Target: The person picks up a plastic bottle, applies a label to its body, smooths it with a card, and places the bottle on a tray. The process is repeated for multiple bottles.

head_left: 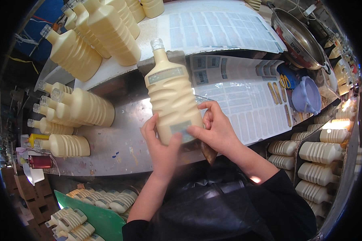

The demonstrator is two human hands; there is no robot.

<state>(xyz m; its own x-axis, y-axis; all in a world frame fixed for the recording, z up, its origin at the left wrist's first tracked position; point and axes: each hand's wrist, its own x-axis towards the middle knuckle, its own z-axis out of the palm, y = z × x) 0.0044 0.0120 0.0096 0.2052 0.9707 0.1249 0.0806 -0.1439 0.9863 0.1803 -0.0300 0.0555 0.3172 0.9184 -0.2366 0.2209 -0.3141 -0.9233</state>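
A cream-coated bottle (168, 94) with wavy sides and a clear threaded neck is tilted between my hands, neck pointing away from me. A grey-green decal (165, 75) lies across its shoulder, and a smaller bluish decal (182, 131) sits near its base. My left hand (159, 146) grips the lower left side, with its thumb, blurred, over the front. My right hand (218, 130) holds the lower right edge, its thumb on the small decal and its other fingers curled. Below that hand shows a brown, pointed object (208, 153); I cannot tell whether it is held.
Similar bottles (84, 106) lie at left, and more (112, 34) stand behind. Decal sheets (241, 100) cover the right side of the metal table (128, 108), near yellow scissors (284, 81), a lavender bucket (305, 95) and a metal pan (301, 38). Racked bottles (315, 172) fill the right.
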